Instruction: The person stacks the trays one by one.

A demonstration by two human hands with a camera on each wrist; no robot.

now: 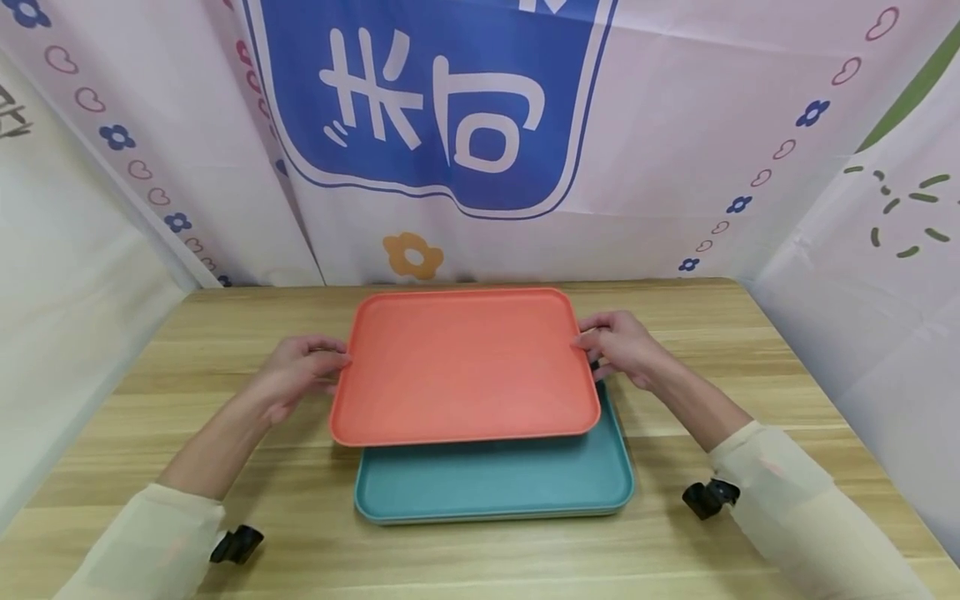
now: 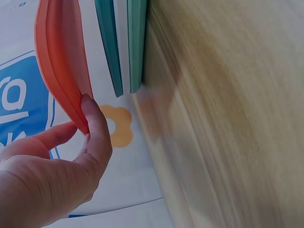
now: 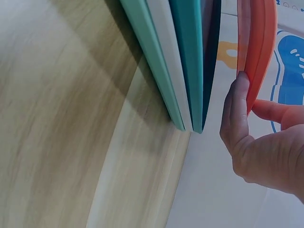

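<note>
Both hands hold a coral-red rectangular tray (image 1: 465, 367) by its two short sides. It hangs above a stack of trays, shifted toward the back and left of them. My left hand (image 1: 300, 371) pinches the left rim, thumb on the upper side and fingers beneath, as the left wrist view shows with the hand (image 2: 61, 166). On the opposite rim, my right hand (image 1: 618, 346) grips the same way, the hand (image 3: 266, 147) showing close up in the right wrist view. Topmost in the stack is a teal tray (image 1: 495, 483); under it lie a white tray (image 3: 168, 61) and a mint-green tray (image 3: 152, 66).
The stack rests on a wood-grain table (image 1: 225, 350). A printed cloth (image 1: 645, 167) with a blue emblem hangs along the table's back edge, and pale cloth walls (image 1: 67, 275) stand at both sides. Black clips (image 1: 237, 544) sit at the sleeve cuffs.
</note>
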